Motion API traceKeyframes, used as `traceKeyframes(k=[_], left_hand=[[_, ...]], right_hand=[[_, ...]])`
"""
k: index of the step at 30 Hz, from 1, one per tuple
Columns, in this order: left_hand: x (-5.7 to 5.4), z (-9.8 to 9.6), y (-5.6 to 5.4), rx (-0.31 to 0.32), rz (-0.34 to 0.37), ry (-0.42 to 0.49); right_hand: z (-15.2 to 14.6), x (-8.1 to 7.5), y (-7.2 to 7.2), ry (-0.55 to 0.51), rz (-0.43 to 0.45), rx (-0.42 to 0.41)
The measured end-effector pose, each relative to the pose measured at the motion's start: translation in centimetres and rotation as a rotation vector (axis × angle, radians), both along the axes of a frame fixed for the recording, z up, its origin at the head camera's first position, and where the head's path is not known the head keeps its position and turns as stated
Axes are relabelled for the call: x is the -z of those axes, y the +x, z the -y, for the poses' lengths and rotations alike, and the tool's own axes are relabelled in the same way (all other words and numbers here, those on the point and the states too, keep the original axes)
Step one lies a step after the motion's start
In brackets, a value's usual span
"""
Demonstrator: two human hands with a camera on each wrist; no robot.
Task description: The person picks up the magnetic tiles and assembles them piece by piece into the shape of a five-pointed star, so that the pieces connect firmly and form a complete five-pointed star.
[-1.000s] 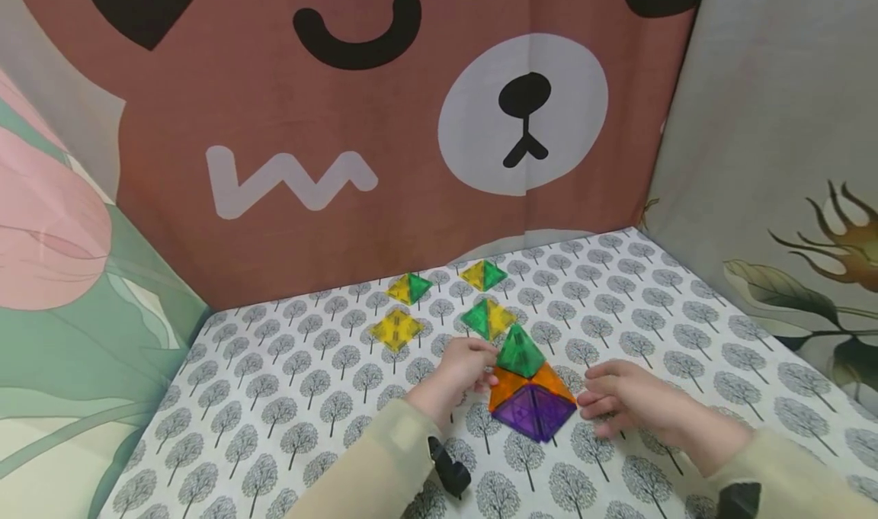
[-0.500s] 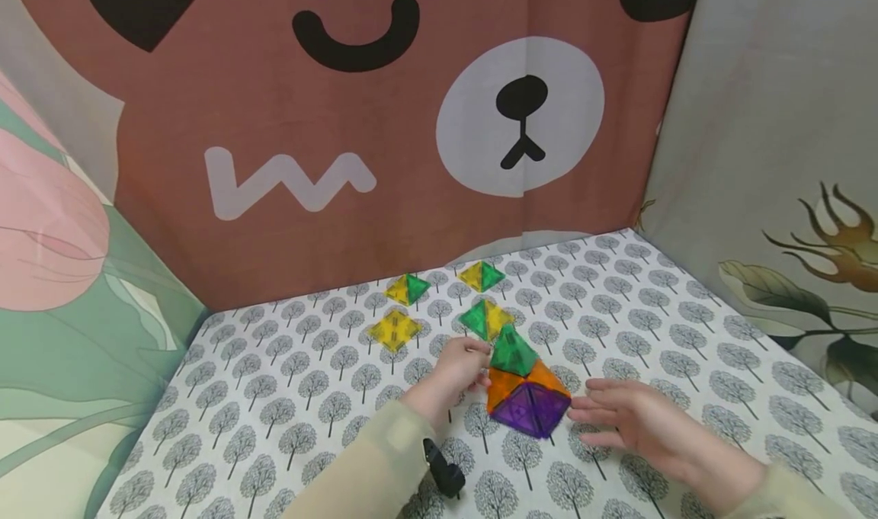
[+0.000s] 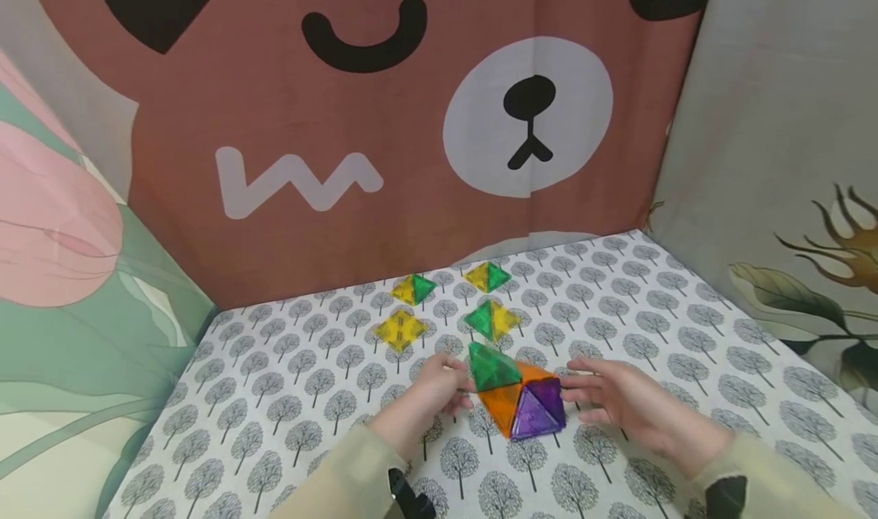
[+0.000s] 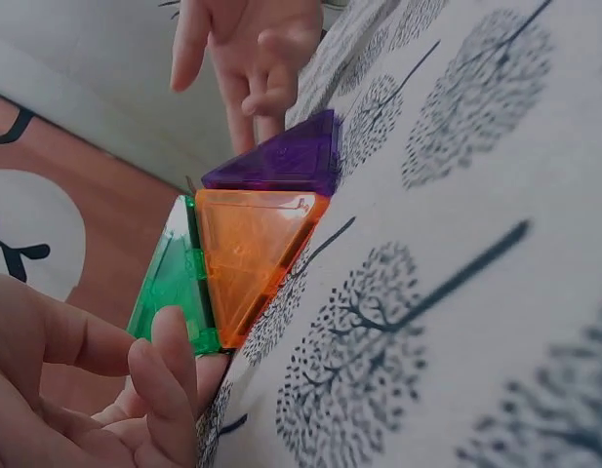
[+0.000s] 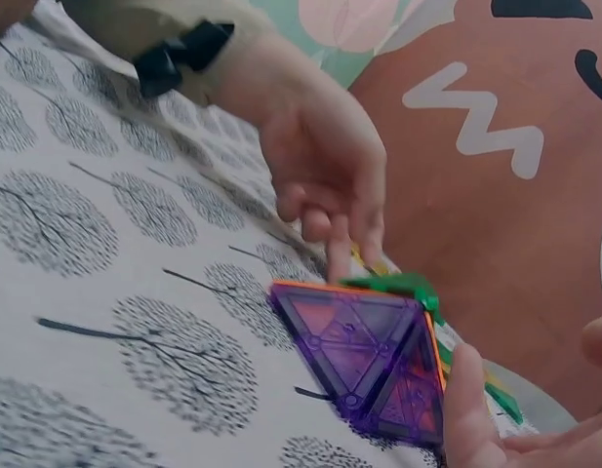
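Observation:
Between my hands stands a small figure of translucent magnetic tiles. Its green triangles (image 3: 492, 368) lean out at the far left, an orange triangle (image 4: 250, 255) faces left, and purple triangles (image 5: 349, 336) make up the front right. My left hand (image 3: 437, 386) is beside the figure, its loosely bent fingertips right at the green and orange side. In the left wrist view those fingers partly cover the green tile's lower edge. My right hand (image 3: 620, 397) reaches in from the right with extended fingers, the tips right at the purple side.
Behind the figure, several flatter tile pieces lie on the tree-print cloth (image 3: 302, 450): a yellow one (image 3: 400, 329), a green-yellow one (image 3: 492, 319), and two more yellow-green ones (image 3: 414, 288) (image 3: 488, 276) farther back. A bear-print curtain (image 3: 288, 260) hangs behind the cloth's far edge.
The tile figure has turned counterclockwise seen from above: its green part swung to the left and its purple part to the right. My left hand shifted left and nearer; the right fingers stay beside it.

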State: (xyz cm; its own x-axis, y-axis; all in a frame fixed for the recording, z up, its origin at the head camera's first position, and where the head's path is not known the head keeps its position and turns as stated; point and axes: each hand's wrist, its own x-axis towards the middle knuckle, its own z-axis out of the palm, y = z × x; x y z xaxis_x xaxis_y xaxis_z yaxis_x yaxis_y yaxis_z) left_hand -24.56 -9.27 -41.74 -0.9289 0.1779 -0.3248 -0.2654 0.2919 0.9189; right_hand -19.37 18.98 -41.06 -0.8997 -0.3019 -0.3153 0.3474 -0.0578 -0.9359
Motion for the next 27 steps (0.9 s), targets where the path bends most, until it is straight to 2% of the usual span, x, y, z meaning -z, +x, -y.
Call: traceKeyframes(k=[5,10,15,18,20,22,24,27], left_hand=[[-0.1,1.4,1.4,0.018,0.027,0.028],[-0.3,2.3,2.9,0.001,0.064,0.055],[-0.4,2.5,3.9,-0.004,0.08,0.114],[-0.5,2.8,4.1,0.008,0.075,0.132],[-0.6,3.2,3.8,0.005,0.049,0.119],[-0.8,3.9,3.0,-0.019,0.029,0.111],[-1.1,4.6,1.6,-0.055,-0.002,0.083],[-1.5,5.4,-1.0,-0.091,-0.019,0.077]], right_hand=[[0.5,-0.2,-1.7,0.026,0.002,-0.046],[1.1,-0.2,-3.0,0.028,-0.007,-0.101],[1.6,-0.1,-3.7,0.046,-0.006,-0.102],[1.7,0.0,-3.9,0.06,-0.011,-0.089],[1.7,0.1,-4.1,0.079,-0.029,-0.074],[1.6,0.2,-4.5,0.103,-0.057,-0.062],[1.5,0.3,-5.1,0.114,-0.08,-0.043],[1.2,0.4,-6.5,0.107,-0.088,-0.021]])
